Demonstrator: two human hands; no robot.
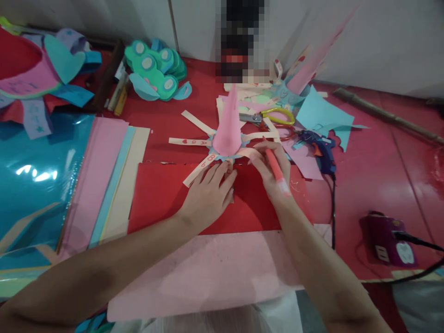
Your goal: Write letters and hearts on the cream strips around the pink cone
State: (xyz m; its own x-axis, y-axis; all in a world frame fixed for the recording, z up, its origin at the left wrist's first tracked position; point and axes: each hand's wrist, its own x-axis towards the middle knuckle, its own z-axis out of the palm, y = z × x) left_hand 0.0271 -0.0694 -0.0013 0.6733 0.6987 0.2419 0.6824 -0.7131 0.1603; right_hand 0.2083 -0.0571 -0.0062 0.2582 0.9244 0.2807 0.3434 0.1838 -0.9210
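Note:
A pink paper cone stands upright on a light blue scalloped base. Cream paper strips spread out from the base; some carry red letters and a heart. My left hand lies flat with its fingers stretched over the near strips, partly covering one. A red-orange marker is held in my right hand, whose fingertips also touch a curved strip at the base's right. Beneath both hands lies a red board.
Scissors with yellow handles and a blue glue gun lie at right among paper scraps. A purple power outlet box has cords. Green paper cutouts and coloured sheets lie at left. A bamboo stick lies far right.

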